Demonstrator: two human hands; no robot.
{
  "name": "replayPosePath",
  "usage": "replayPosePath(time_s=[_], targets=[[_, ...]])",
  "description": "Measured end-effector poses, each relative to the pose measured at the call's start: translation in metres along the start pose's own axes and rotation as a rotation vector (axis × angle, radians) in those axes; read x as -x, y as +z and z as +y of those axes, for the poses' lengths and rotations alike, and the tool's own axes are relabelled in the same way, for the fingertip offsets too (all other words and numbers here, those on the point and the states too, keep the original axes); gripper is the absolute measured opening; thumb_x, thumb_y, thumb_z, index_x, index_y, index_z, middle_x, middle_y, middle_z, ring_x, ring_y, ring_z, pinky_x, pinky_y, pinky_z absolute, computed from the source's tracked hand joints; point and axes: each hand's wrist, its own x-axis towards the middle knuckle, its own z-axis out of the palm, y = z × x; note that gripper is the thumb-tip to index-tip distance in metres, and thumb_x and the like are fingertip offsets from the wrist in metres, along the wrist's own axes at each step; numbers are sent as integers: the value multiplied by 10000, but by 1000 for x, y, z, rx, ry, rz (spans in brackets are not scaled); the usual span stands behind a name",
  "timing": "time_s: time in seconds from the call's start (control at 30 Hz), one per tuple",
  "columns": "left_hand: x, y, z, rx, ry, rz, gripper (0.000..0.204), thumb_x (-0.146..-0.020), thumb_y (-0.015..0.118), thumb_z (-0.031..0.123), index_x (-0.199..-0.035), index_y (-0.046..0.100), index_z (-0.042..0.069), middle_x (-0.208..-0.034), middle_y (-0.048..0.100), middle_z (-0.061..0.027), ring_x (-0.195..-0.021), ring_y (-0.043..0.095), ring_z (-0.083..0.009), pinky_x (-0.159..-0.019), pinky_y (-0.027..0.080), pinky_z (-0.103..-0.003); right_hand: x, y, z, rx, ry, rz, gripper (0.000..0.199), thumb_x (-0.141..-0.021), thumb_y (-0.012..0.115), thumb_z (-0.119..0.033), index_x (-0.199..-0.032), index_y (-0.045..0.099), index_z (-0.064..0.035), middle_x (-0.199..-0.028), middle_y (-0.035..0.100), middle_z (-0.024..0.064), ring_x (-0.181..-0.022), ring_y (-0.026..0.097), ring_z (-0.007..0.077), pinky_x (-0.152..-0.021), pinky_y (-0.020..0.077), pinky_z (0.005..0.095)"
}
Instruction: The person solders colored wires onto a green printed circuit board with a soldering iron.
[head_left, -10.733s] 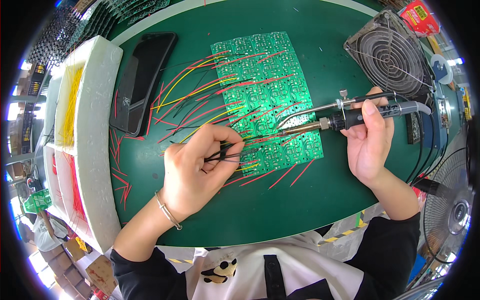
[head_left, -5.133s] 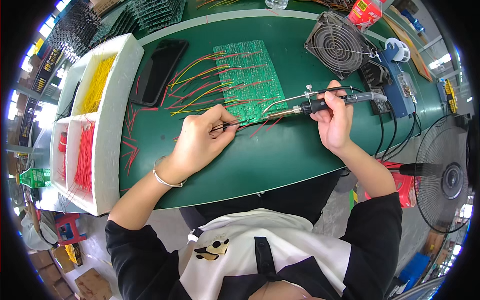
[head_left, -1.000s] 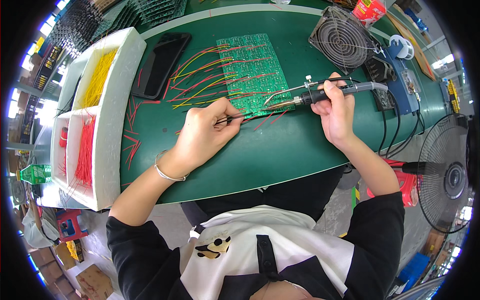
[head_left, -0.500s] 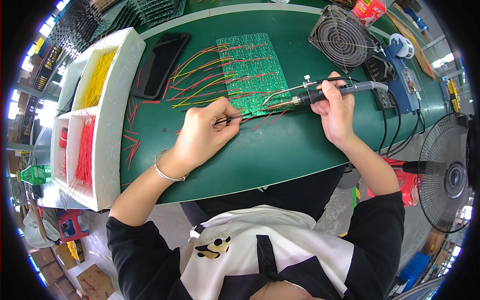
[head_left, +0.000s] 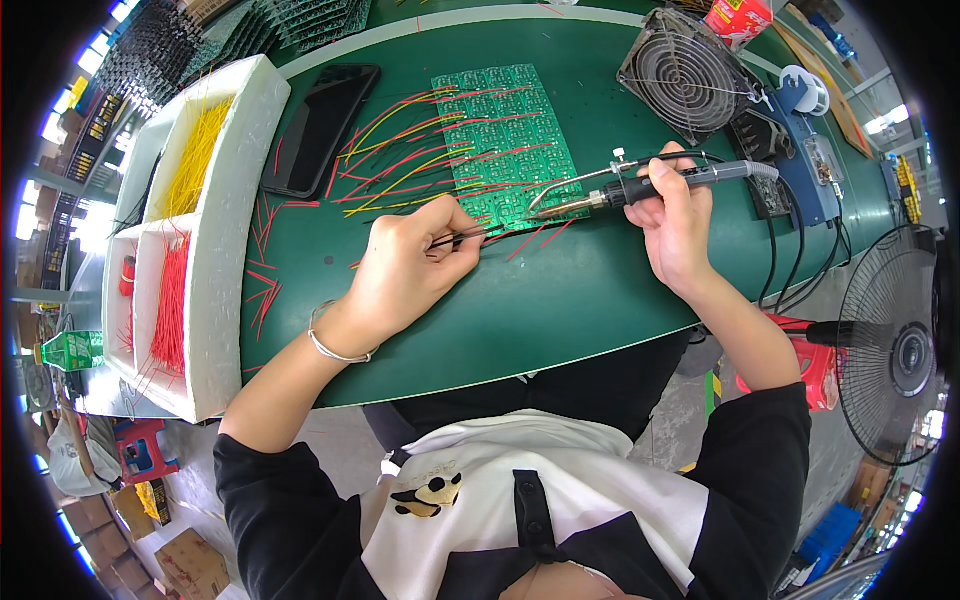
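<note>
A green circuit board panel [head_left: 545,130] lies on the green work mat, with red, yellow and black wires [head_left: 400,150] fanning out from its left side. At the panel's near edge, my left hand [head_left: 412,262] is closed on thin black wires [head_left: 457,239], whose ends reach the board. My right hand [head_left: 675,215] grips a soldering iron [head_left: 640,190] by its dark handle. A thin metal feed tube [head_left: 562,184] runs along the iron. The iron's tip is over the panel's near row, just right of the wire ends; contact is unclear.
On the left stands a white foam box [head_left: 262,130] of yellow and red wires, beside a black phone [head_left: 322,130]. Cut red wires [head_left: 265,290] are scattered nearby. A square metal fan [head_left: 685,75] and a blue soldering unit [head_left: 815,160] sit at the back right, trailing black cables [head_left: 795,270].
The soldering iron and my right hand have shifted very slightly to the right. My left hand has stayed in place with the black wires.
</note>
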Motion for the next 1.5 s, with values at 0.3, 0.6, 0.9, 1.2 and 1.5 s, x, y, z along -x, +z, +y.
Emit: replayPosePath(time_s=[0.3, 0.6, 0.9, 1.2, 1.5], targets=[[-3, -5, 2, -11, -22, -23, 108, -715, 633, 9, -740, 528, -2, -485, 407, -44, -423, 319, -65, -412, 311, -225, -7, 0, -3, -96, 68, 80, 147, -854, 458, -134, -726, 396, -96, -494, 293, -55, -398, 219, 32, -415, 200, 218], [-1, -12, 10, 31, 9, 8, 81, -752, 605, 14, -795, 537, 0, -475, 333, 16, -440, 272, -34, -409, 239, -213, -22, 4, 0, -94, 19, 96, 169, -858, 472, -152, -717, 394, -102, -491, 283, -56, -404, 231, 43, -413, 197, 220], [0, -20, 34, -31, 68, -103, 117, -767, 565, 65, -871, 526, 27, -494, 431, -59, -429, 479, -171, -442, 378, -290, -72, 32, 6, -230, 0, 122, 221, -858, 490, -185, -680, 373, -128, -466, 280, -54, -401, 247, 48, -410, 211, 223], [-4, -70, 61, -178, 15, 276, 112, -788, 589, 88, -858, 547, 11, -554, 448, -16, -453, 345, -50, -416, 302, -225, -71, 9, 12, -248, 44, 121, 225, -860, 501, -215, -678, 407, -120, -472, 296, -53, -395, 248, 47, -411, 221, 220], [39, -190, 80, 188, -242, 552, 181, -858, 420, 135, -955, 485, -3, -601, 298, 85, -487, 237, 8, -416, 172, -157, -70, 11, 8, -245, 77, 137, 227, -858, 512, -207, -670, 409, -132, -466, 300, -57, -392, 241, 41, -426, 222, 216]])
